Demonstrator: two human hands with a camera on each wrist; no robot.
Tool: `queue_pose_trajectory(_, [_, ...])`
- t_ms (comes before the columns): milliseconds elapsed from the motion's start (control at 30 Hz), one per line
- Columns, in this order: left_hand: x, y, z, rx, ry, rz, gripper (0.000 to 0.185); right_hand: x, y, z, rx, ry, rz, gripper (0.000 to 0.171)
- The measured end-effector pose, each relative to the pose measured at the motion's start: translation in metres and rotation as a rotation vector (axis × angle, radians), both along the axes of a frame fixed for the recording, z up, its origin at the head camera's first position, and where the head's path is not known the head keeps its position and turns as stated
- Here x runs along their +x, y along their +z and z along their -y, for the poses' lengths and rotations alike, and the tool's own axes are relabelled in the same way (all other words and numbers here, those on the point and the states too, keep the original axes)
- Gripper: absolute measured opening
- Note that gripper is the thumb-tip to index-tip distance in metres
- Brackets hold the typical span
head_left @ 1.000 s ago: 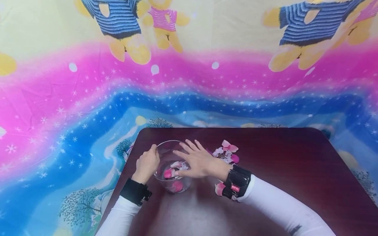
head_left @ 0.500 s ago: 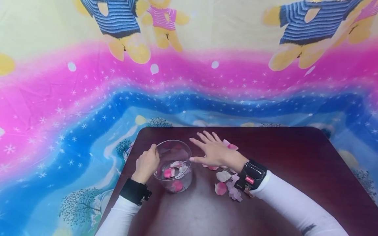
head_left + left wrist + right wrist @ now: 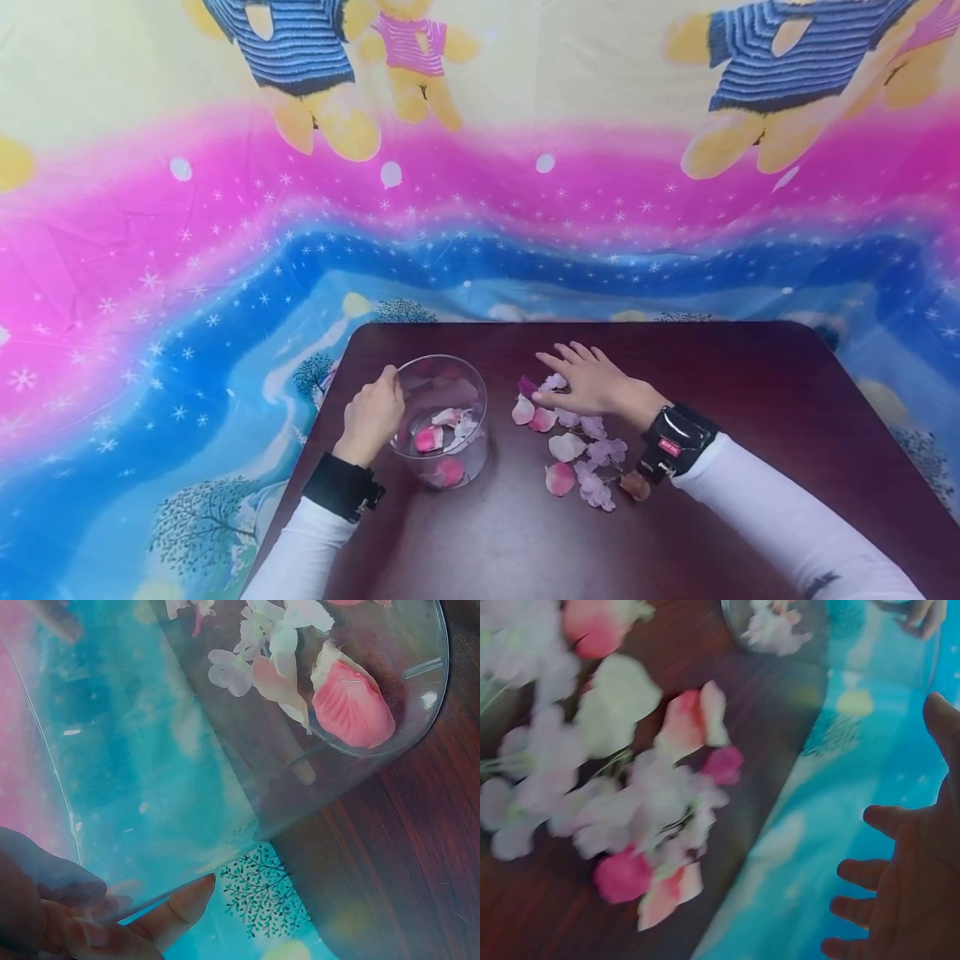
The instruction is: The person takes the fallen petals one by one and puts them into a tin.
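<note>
A clear glass bowl (image 3: 442,379) stands on the dark wooden table (image 3: 750,400), with pink and white petals (image 3: 444,432) lying in it. My left hand (image 3: 382,400) grips the bowl's left side, fingers curled against the glass (image 3: 180,900). To the right of the bowl lies a loose pile of pink, white and lilac petals (image 3: 581,454). My right hand (image 3: 566,375) hovers flat over the pile's far end with its fingers spread and holds nothing. In the right wrist view the petals (image 3: 652,802) are blurred and the fingers (image 3: 855,870) are straight.
A bright printed cloth (image 3: 225,250) with bears, pink and blue bands hangs behind and around the table. The table's near middle (image 3: 510,542) and right half are bare wood. The table's left edge runs close to the bowl.
My right hand has moved from over the bowl to the right and now hovers over the petal pile, uncovering the petals near the bowl. The left hand and bowl stayed put.
</note>
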State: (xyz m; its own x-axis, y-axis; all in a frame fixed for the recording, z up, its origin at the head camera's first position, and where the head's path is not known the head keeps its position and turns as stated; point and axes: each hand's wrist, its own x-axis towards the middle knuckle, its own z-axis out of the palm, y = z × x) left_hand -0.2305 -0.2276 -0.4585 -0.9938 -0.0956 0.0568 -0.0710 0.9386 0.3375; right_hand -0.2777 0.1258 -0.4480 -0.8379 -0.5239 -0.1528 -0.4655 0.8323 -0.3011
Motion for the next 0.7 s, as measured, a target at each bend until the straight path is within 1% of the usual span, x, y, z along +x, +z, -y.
queue_pose_trajectory(100, [0.0,0.0,0.0,-0.002,0.0,0.004,0.016,-0.006,-0.009,-0.013,0.025,-0.041,0.029,0.083])
queue_pose_trajectory(233, [0.0,0.0,0.0,-0.003,0.001,0.01,0.015,-0.013,-0.021,-0.03,0.028,-0.081,0.046,0.084])
queue_pose_trajectory(333, [0.001,0.0,0.0,-0.003,0.001,0.011,0.015,-0.018,-0.026,-0.04,0.024,-0.106,0.057,0.088])
queue_pose_trajectory(433, [0.001,0.0,0.001,-0.003,0.001,0.009,0.014,-0.021,-0.029,-0.047,0.017,-0.137,0.087,0.089])
queue_pose_trajectory(567, [0.001,0.0,0.001,-0.003,-0.003,0.011,0.015,-0.025,-0.035,-0.055,0.034,-0.155,0.126,0.088])
queue_pose_trajectory(700, [0.001,0.0,0.0,0.0,-0.014,0.011,0.016,-0.027,-0.045,-0.061,0.065,-0.165,0.147,0.084])
